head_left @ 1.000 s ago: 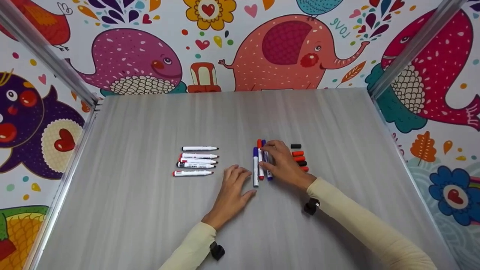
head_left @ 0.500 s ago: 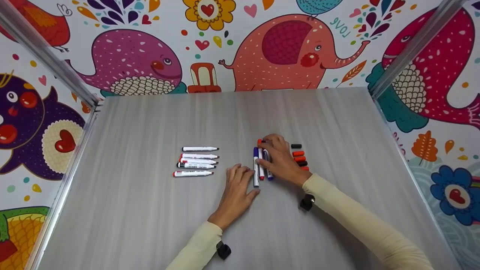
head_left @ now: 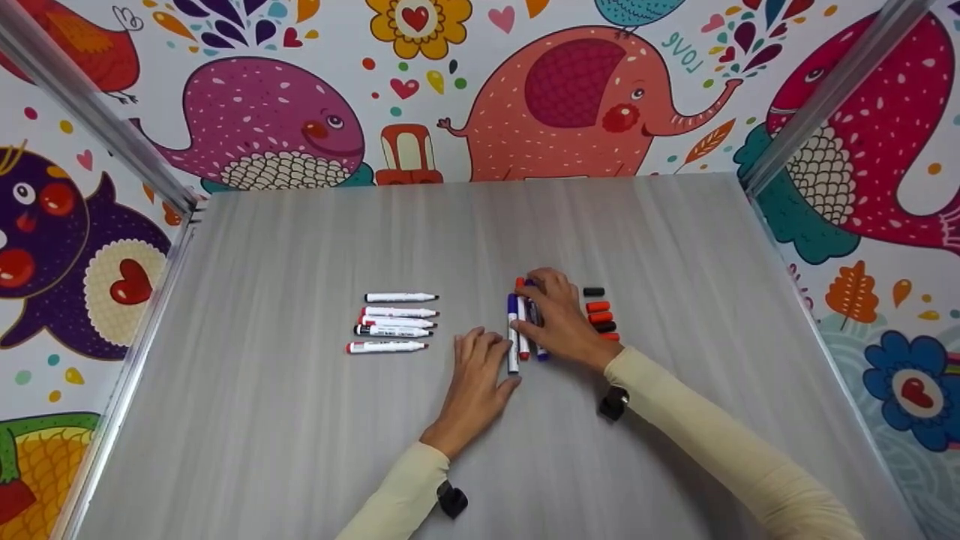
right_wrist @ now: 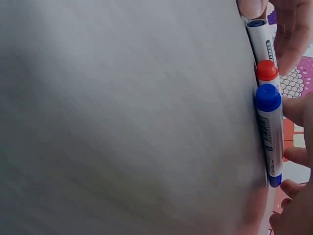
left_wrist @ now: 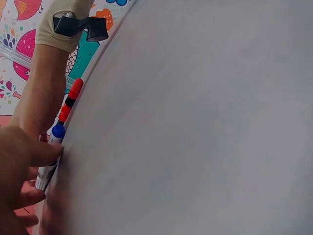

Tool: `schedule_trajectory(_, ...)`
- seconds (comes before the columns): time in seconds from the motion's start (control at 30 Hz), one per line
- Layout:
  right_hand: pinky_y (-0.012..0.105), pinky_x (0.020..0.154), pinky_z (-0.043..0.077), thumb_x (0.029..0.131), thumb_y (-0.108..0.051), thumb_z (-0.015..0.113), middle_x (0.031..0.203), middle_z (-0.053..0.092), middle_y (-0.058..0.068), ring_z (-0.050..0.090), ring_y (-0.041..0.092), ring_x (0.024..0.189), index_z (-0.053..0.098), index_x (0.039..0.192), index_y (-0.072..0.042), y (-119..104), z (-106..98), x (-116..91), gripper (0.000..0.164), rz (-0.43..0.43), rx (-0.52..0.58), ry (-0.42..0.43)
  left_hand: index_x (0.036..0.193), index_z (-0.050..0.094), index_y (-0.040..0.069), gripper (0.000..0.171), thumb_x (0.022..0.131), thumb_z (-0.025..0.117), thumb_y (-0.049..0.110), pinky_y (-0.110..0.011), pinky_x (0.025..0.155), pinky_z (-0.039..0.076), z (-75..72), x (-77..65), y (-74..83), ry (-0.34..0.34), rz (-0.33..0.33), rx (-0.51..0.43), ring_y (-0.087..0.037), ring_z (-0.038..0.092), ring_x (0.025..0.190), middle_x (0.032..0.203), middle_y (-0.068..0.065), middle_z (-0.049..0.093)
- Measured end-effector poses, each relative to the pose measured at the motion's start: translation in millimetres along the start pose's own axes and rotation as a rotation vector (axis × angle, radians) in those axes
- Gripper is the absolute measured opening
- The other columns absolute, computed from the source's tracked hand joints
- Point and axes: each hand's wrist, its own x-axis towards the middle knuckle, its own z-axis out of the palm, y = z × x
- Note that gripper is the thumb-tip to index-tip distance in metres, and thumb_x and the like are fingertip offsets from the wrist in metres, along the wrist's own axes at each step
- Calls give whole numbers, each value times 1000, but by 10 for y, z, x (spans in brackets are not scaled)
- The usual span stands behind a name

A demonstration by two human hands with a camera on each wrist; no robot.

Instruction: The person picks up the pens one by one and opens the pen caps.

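Observation:
Three whiteboard markers lie side by side mid-table, pointing away in the head view: a blue-capped marker (head_left: 513, 349) on the left, a red-ended marker (head_left: 523, 346) between, and a marker with blue ends (head_left: 542, 352) on the right. My right hand (head_left: 566, 319) arches over them, thumb over the left one and fingertips near the far ends. In the right wrist view its fingertips (right_wrist: 296, 155) rest along the top of the nearest blue-ended marker (right_wrist: 272, 134). My left hand (head_left: 472, 382) lies just left of the row, fingers relaxed, thumb by the near end.
Several uncapped white markers (head_left: 390, 346) lie crosswise at the left, their dark tips pointing right. Loose red and black caps (head_left: 598, 307) form a column beyond my right hand. The grey wood-look table (head_left: 300, 247) ends at a wall with cartoon animals.
My left hand has shifted slightly right toward the row. My right hand has moved slightly left and away over the markers; they stay almost in place.

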Motion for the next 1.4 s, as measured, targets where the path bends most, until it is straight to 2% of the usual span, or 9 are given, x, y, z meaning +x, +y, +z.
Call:
schedule_trajectory(0.2,70,123,20,105,-37,75,170,35,29,19,48,162,61,154,-5,14,-10,6,60,-14,-12,-50,130,70,1,49,89,93,13,-80,117,30,16,14,2,12,0,14,-44,49,139,133,-15,63)
schedule_trajectory(0.37,73,124,17,106,-35,74,171,33,30,16,50,164,61,154,-4,12,-1,12,59,-19,-7,-60,129,71,1,48,88,93,12,-81,117,30,23,18,-5,21,-1,11,-44,50,138,132,-15,63)
schedule_trajectory(0.67,72,126,12,106,-32,74,172,31,29,12,49,165,61,154,-3,4,0,49,58,-14,2,-70,129,71,1,46,90,92,11,-82,117,29,12,41,-2,23,-7,16,-42,50,138,132,-14,64)
schedule_trajectory(0.93,73,127,11,109,-31,68,173,30,30,11,50,165,62,151,-2,-20,-2,44,51,-38,-4,-89,131,70,1,48,90,93,14,-80,119,28,-3,27,17,5,-23,-2,-41,49,140,133,-14,64)
schedule_trajectory(1.13,72,127,10,114,-30,58,174,29,29,10,47,166,63,149,-2,-78,-66,21,45,-37,39,-80,140,64,0,63,87,95,14,-72,123,29,-108,38,65,-28,-57,-60,-40,47,143,139,-15,64)
schedule_trajectory(1.27,72,128,9,115,-31,56,175,30,27,10,44,167,63,150,-2,-145,-141,-14,45,-28,77,-84,145,61,0,70,87,96,16,-60,125,33,-229,39,99,-58,-79,-124,-39,44,146,144,-15,62)
schedule_trajectory(1.4,72,128,11,115,-30,58,173,33,27,15,44,166,62,150,0,-232,-226,-65,46,-46,121,-78,148,59,-2,75,85,97,16,-54,122,38,-333,38,120,-85,-85,-174,-38,43,147,147,-16,60)
